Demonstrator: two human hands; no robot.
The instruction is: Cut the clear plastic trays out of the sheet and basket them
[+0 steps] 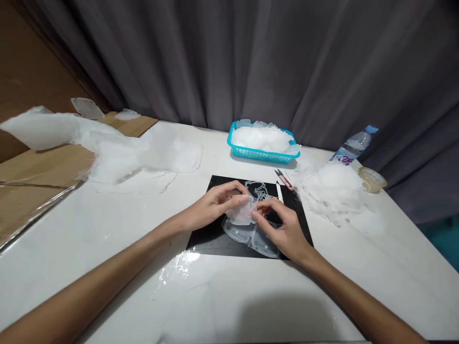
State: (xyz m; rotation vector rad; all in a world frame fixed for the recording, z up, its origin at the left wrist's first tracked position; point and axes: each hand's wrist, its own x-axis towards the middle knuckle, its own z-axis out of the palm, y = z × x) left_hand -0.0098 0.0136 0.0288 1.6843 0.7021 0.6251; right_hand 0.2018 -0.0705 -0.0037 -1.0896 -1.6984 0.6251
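Observation:
Between both hands, over a black mat (211,246), is a small translucent whitish plastic piece (239,213). My left hand (224,199) pinches its upper left part between thumb and fingers. At its right edge, the thumb and fingertips of my right hand (281,224) are closed on the same piece. Beneath it on the mat lie flat clear plastic pieces (266,241) with small round dots, partly covered by my hands. Thin clear trimmings (257,188) curl behind my fingers. Pink-handled thread snips (284,179) and a slim white-handled tool (279,192) lie at the mat's far right.
A turquoise basket (265,156) heaped with white fluffy material stands at the back. To the right are a fluffy white pile (333,186), a tilted water bottle (355,145) and a tape roll (372,179). White sheets (114,153) and cardboard (43,167) lie left.

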